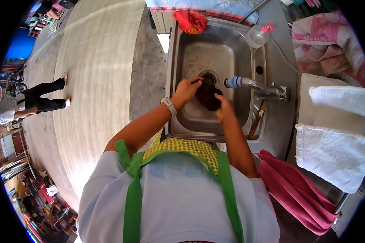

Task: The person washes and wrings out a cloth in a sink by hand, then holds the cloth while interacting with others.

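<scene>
Both my hands are over a stainless steel sink (186, 117), holding a dark reddish-brown, soft-looking thing (209, 98). I cannot make out its exact kind. My left hand (187, 90), with a pale watch on its wrist, pinches the thing's upper left edge beside the round drain (209, 77). My right hand (225, 107) grips its right side, the thumb lying on top and the other fingers mostly hidden. Just above and right of it is the faucet (247, 83) with its blue-and-white striped spout end. No running water shows.
A red cloth (190, 22) hangs over the sink's far left corner. A clear pump bottle (258, 36) stands at the far right corner, a wooden-handled brush (257, 120) on the right rim. White towels (332, 137) and a pink towel (296, 192) hang at right. Another person (32, 97) stands far left.
</scene>
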Available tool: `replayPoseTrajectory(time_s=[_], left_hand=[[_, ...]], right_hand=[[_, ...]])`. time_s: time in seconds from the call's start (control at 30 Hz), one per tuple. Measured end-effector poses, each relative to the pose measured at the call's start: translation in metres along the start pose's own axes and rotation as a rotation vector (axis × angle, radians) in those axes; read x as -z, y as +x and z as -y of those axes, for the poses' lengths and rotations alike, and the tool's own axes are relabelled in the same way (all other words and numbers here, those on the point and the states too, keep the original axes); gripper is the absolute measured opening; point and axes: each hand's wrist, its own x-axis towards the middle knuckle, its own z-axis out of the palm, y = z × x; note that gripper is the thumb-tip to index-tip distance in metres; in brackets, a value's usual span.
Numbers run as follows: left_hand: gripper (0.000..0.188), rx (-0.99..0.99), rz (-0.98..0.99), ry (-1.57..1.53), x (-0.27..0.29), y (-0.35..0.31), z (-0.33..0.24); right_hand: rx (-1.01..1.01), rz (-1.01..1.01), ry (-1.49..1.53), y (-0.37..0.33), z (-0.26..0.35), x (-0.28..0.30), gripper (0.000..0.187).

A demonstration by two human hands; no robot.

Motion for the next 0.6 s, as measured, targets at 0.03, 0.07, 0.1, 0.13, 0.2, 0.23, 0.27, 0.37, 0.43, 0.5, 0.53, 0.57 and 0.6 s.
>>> replayPoseTrajectory(time_s=[0.03, 0.07, 0.1, 0.13, 0.2, 0.23, 0.27, 0.37, 0.43, 0.5, 0.53, 0.57, 0.6], left_hand=[[0.024, -0.063, -0.041, -0.04, 0.003, 0.004, -0.003], [0.024, -0.063, -0.036, -0.04, 0.006, 0.006, -0.005], [0.024, -0.039, -0.092, -0.049, 0.013, 0.007, -0.013], [0.024, -0.015, -0.147, -0.058, 0.018, 0.009, -0.018], [0.024, -0.102, -0.171, -0.028, 0.027, 0.015, -0.02], [0.024, -0.053, -0.189, -0.054, 0.031, 0.015, -0.026], [0.024, -0.004, -0.207, -0.079, 0.033, 0.014, -0.029], [0.023, -0.006, -0.234, -0.125, 0.028, 0.014, -0.03], [0.023, -0.029, -0.258, -0.057, 0.028, 0.017, -0.025], [0.022, -0.048, -0.279, 0.01, 0.028, 0.02, -0.025], [0.022, -0.046, -0.312, 0.064, 0.028, 0.021, -0.027], [0.021, -0.043, -0.345, 0.118, 0.029, 0.023, -0.03], [0.021, -0.04, -0.345, 0.119, 0.032, 0.024, -0.033]], right_hand=[[0.011, -0.017, -0.03, 0.004, 0.001, 0.008, 0.032], [0.024, -0.034, -0.06, 0.006, 0.001, 0.016, 0.034], [0.023, -0.032, -0.059, 0.008, 0.003, 0.02, 0.034], [0.033, -0.11, 0.005, 0.009, 0.004, 0.024, 0.035], [0.043, -0.186, 0.071, 0.007, 0.008, 0.027, 0.035], [0.043, -0.214, 0.069, 0.003, 0.012, 0.025, 0.035], [0.044, -0.243, 0.067, 0.0, 0.015, 0.022, 0.035], [0.156, -0.245, -0.069, 0.002, 0.022, 0.033, 0.033], [0.2, -0.284, -0.12, 0.001, 0.025, 0.028, 0.035], [0.243, -0.327, -0.17, 0.002, 0.03, 0.024, 0.036], [0.276, -0.416, -0.165, 0.004, 0.033, 0.023, 0.039], [0.308, -0.505, -0.161, 0.005, 0.035, 0.021, 0.042], [0.306, -0.506, -0.161, 0.005, 0.039, 0.02, 0.042]])
